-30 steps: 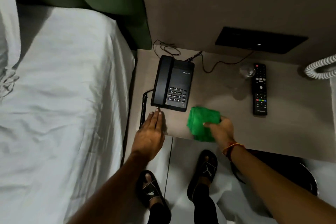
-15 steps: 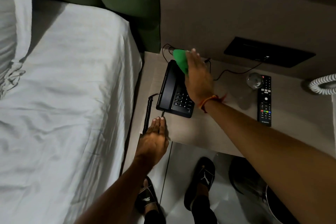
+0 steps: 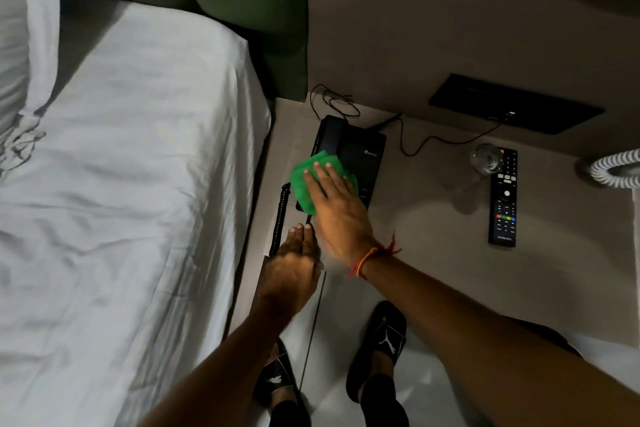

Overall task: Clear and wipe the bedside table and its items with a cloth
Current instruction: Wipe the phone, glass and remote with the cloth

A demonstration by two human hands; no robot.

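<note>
A black desk telephone (image 3: 356, 149) sits at the left of the beige bedside table (image 3: 422, 236). My right hand (image 3: 337, 208) lies flat on a green cloth (image 3: 308, 177), pressing it onto the phone's handset and keypad, which are mostly hidden. My left hand (image 3: 294, 263) rests palm down at the table's front edge, fingertips just short of the phone's near corner, fingers together and holding nothing. A clear drinking glass (image 3: 486, 158) and a black remote control (image 3: 504, 198) lie to the right.
A bed with white sheets (image 3: 121, 201) borders the table's left side. The coiled phone cord (image 3: 280, 218) hangs over the table's left edge. Thin cables (image 3: 412, 146) run to a black wall panel (image 3: 516, 107). A white coiled hose (image 3: 614, 168) sits far right.
My right hand carried the green cloth from the table's front edge up to the phone's far end, then drew it back down over the handset. The left hand stayed put.
</note>
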